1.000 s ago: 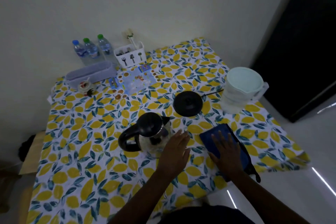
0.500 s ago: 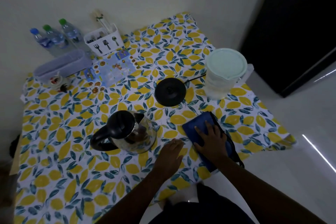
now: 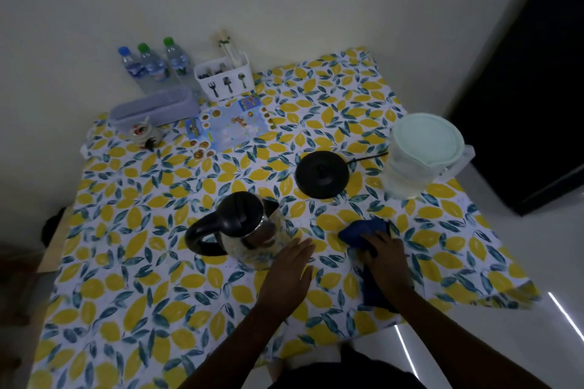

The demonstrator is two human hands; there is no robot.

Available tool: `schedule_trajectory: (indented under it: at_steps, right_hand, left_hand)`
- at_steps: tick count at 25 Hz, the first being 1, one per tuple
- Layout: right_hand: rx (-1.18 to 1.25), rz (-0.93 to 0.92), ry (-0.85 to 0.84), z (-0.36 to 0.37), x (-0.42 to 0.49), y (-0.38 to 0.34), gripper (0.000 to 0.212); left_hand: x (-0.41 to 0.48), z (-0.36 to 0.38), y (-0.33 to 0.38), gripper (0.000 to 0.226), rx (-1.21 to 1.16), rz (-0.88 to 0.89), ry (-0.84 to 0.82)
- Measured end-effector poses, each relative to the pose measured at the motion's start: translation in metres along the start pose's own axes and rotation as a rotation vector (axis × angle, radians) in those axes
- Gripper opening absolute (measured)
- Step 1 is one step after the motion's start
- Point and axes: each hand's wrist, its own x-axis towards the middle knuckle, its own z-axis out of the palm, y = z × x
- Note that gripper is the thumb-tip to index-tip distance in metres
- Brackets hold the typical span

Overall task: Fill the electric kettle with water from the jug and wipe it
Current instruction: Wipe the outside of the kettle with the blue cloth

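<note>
A glass electric kettle [image 3: 245, 230] with a black lid and handle stands off its base on the lemon-print tablecloth [image 3: 158, 294]. Its round black base [image 3: 322, 173] lies behind and to the right. The clear water jug [image 3: 417, 158] with a pale green lid stands at the right edge. My left hand [image 3: 289, 271] rests flat on the table, fingertips right beside the kettle's glass wall. My right hand [image 3: 384, 254] has its fingers curled over a bunched dark blue cloth [image 3: 363, 230] on the table.
At the back against the wall stand three water bottles [image 3: 151, 65], a white cutlery holder [image 3: 226, 79], a lilac box [image 3: 155, 107] and a small ornament [image 3: 143, 133]. A printed card [image 3: 230, 123] lies flat. The base's cord [image 3: 368, 157] runs toward the jug. White floor at right.
The right hand has gone from lying flat on the spread cloth to gathering it into a bunch. The left hand has stayed on the table by the kettle. The camera view swung.
</note>
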Motion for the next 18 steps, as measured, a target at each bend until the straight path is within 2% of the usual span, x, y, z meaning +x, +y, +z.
schedule_trajectory:
  at_steps: [2, 6, 9, 11, 14, 16, 18]
  right_hand:
    - [0.185, -0.020, 0.073, -0.004, 0.001, -0.024, 0.040]
    - [0.426, -0.178, 0.191, -0.018, 0.016, -0.104, 0.038]
    - [0.525, -0.284, 0.195, -0.038, 0.043, -0.160, 0.036]
    - [0.561, -0.326, 0.082, -0.047, 0.065, -0.187, 0.035]
    - [0.572, -0.328, -0.281, -0.046, 0.088, -0.217, 0.035]
    - [0.619, -0.274, -0.521, -0.038, 0.095, -0.225, 0.033]
    - [0.700, -0.158, -0.622, -0.031, 0.100, -0.226, 0.023]
  left_hand:
    - [0.000, -0.024, -0.001, 0.043, -0.004, -0.006, 0.123]
    - [0.000, -0.077, -0.011, 0.035, 0.106, 0.032, 0.369]
    - [0.000, -0.109, -0.027, 0.035, 0.156, -0.051, 0.505]
    - [0.004, -0.121, -0.037, 0.048, 0.157, -0.166, 0.418]
    - [0.009, -0.120, -0.046, 0.062, 0.146, -0.229, 0.222]
    - [0.010, -0.113, -0.047, 0.063, 0.166, -0.224, 0.217]
    - [0.011, -0.109, -0.047, 0.063, 0.159, -0.232, 0.226]
